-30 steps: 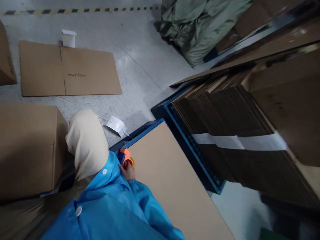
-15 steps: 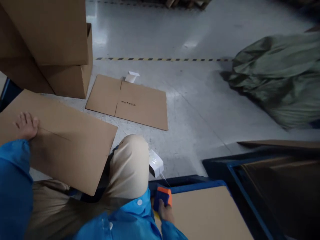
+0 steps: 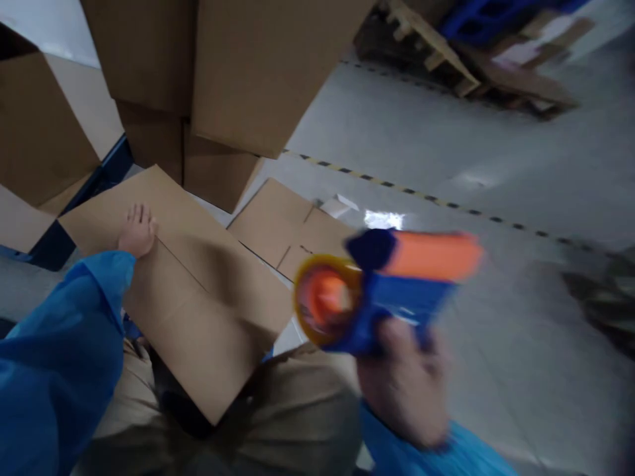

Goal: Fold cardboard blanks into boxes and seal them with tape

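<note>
My left hand lies flat, fingers stretched out, on a brown cardboard sheet with a slit and a crease in it. The sheet rests over my knees. Raised in front of me on the right, my right hand is wrapped round the handle of a blue and orange tape dispenser. A roll of tape with a yellow rim sits on the dispenser's left side. The dispenser is apart from the sheet and blurred by motion.
Stacked cardboard boxes stand just beyond the sheet. Another flat cardboard piece lies on the floor beside a small white box. Farther back are wooden pallets. A striped line crosses the floor.
My right hand has lifted the tape dispenser from low beside my knee up in front of me. My view has swung left. The left hand stays on the sheet.
</note>
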A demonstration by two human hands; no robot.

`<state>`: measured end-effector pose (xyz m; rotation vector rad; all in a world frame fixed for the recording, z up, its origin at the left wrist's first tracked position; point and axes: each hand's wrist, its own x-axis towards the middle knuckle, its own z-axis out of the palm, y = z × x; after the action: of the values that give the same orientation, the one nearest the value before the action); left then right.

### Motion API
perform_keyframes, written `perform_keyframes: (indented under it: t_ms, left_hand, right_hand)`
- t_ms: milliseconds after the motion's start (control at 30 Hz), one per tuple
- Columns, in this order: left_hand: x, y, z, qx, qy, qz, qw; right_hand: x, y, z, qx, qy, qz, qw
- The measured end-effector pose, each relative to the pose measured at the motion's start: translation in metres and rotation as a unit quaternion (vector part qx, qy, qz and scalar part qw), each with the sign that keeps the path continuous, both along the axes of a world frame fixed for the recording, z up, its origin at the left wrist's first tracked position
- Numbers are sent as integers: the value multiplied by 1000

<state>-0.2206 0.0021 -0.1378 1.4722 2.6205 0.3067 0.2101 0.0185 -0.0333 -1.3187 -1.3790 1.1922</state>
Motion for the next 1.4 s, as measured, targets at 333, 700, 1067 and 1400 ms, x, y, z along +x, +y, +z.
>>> perform_keyframes:
  t_ms: [333,700,1067,1400]
  left_hand:
    - [-9,-23,-36,178,-147,-22,973]
    - [-44,-30,-5,374,-427,283,773]
    - [-137,-2,43,221,-476,230,819]
    - [-177,21,61,-35,-686,92,721]
  right_hand:
    - [-337,91,-65,-106,95,260,955]
    - [-319,46,-55,-205,-77,243,945]
    - [-383,62,-51,-225,-137,310,914]
    - [-396,63,-39,-272,-173,302,897]
